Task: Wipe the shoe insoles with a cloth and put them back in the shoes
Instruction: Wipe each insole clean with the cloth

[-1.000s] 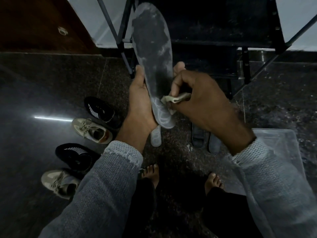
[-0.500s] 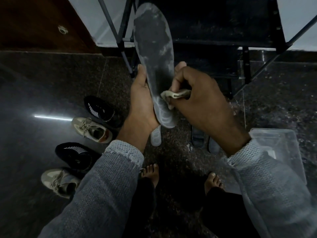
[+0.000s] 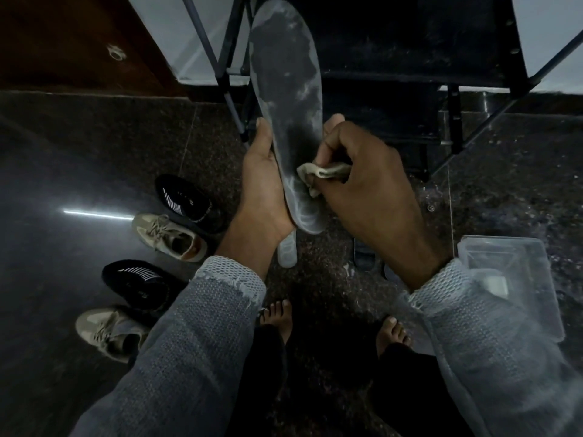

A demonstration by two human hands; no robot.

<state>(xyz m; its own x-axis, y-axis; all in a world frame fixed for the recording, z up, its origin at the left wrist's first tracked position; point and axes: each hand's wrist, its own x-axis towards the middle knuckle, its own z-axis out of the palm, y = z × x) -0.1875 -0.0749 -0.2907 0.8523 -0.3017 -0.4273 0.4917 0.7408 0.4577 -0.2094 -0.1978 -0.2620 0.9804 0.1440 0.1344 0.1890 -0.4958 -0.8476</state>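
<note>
The insole (image 3: pixel 285 99) stands nearly upright in mid-air over the floor, heel end down, its dark face streaked with pale marks. The cloth (image 3: pixel 318 175) has crept a little up from the heel over the last second and now presses against the lower part of that face, so the wiping stroke looks to be travelling toward the arch, with most of the upper half not yet reached. The right hand (image 3: pixel 362 181) has its fingers curled round the bunched cloth, pinching it tight. The left hand (image 3: pixel 262 184) cups the insole's left edge from behind, thumb lying along the rim, and it has barely shifted. Below, more insoles (image 3: pixel 287 252) lie on the dark floor (image 3: pixel 315 279), partly hidden by the arms. To the left sit two black shoes (image 3: pixel 186 200) and two tan shoes (image 3: pixel 168 236), well apart from the hands. A clear plastic lid (image 3: pixel 517 266) rests on the floor by the right sleeve. I judge this insole only partly cleaned, and nothing is ready to go back in a shoe.
</note>
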